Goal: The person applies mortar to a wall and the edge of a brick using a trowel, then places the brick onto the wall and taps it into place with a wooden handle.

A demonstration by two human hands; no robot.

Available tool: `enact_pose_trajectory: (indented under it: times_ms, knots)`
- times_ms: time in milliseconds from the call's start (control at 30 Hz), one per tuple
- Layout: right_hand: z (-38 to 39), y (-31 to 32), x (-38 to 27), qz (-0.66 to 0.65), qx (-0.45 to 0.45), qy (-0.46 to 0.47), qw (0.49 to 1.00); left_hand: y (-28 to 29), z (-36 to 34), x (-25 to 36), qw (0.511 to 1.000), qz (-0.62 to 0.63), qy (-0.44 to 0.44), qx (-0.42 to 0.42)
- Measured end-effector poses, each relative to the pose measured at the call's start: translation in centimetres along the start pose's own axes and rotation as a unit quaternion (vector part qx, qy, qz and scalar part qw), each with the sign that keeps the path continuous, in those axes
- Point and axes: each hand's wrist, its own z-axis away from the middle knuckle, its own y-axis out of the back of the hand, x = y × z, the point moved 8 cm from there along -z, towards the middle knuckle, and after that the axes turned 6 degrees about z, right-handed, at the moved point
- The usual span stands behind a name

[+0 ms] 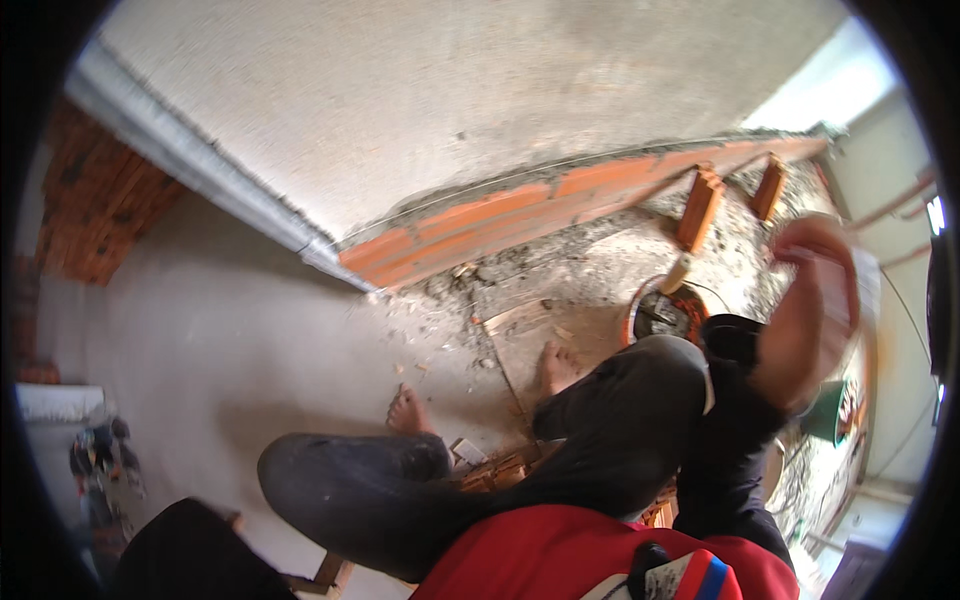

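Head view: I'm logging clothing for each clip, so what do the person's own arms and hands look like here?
The right hand is bare and motion-blurred, with no glove. Its forearm wears a black long sleeve reaching the wrist. The left arm shows only as a black sleeve at the lower edge; its hand is out of view.

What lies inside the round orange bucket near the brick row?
The orange bucket holds dark contents and a pale handle sticking out at its rim. The person's knee covers its near side.
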Motion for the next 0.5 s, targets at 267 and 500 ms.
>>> enact_pose_trajectory:
  times_ms: [267,500]
  knots:
    - [9.6,-4.9,11.8,-0.022,-0.347,-0.24,0.906,-1.2,-2.7,0.6,0.996,-0.023,-0.085,0.035]
    - [9.2,0.6,21.3,-0.135,-0.254,-0.36,0.887,-3.0,-5.5,0.8,0.992,-0.03,-0.121,0.029]
